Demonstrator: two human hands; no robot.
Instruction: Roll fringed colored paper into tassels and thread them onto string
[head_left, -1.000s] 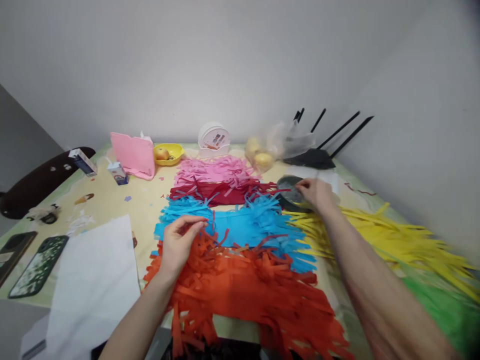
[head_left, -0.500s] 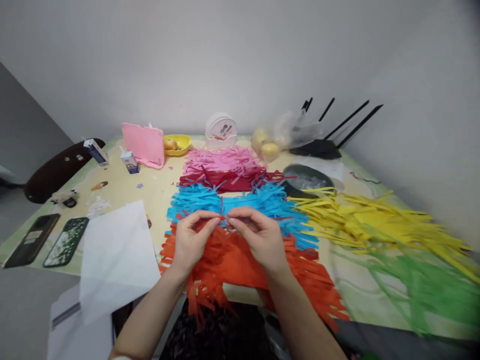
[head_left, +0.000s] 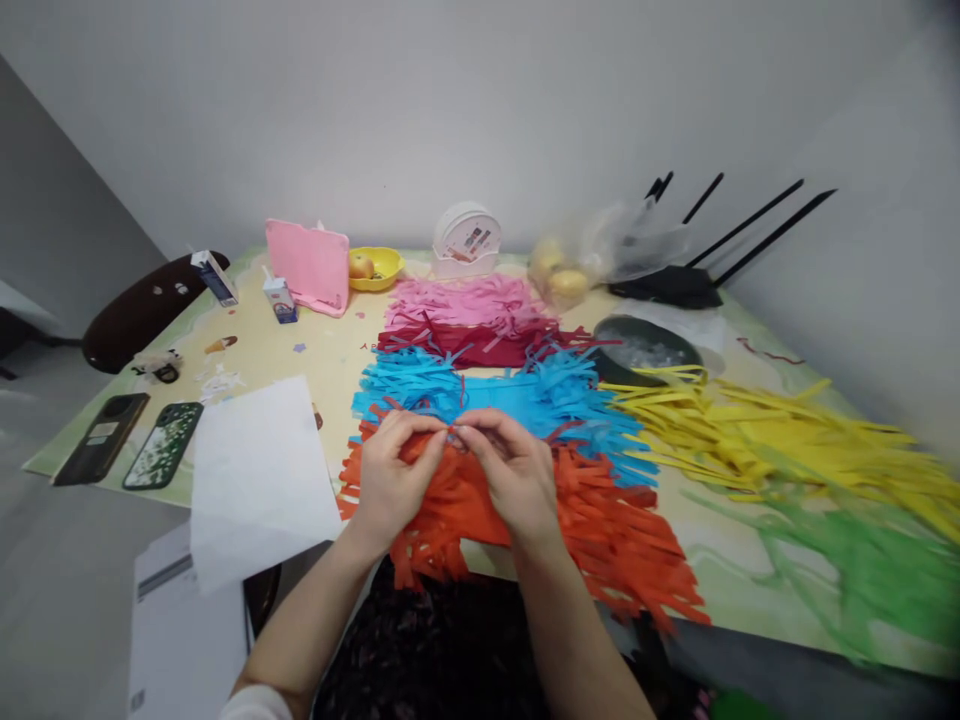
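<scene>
A person's left hand [head_left: 394, 478] pinched a small red strip [head_left: 448, 429] — the right hand [head_left: 517, 478] met it, its own hold unclear — above orange fringe [head_left: 622, 530] near blue fringe [head_left: 499, 395]

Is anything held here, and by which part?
The left hand and right hand pinch a small red piece; which part of it, I cannot tell.

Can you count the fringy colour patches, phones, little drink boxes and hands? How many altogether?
Thin fringed patches: 6 (pink fringe, dark red fringe, blue fringe, orange fringe, yellow fringe, green fringe)
Flat rectangular phones: 2 (dark phone, green speckled phone)
Small blue-and-white drink cartons: 2 (front carton, back carton)
Bare hands: 2 (left hand, right hand)
Total: 12
</scene>
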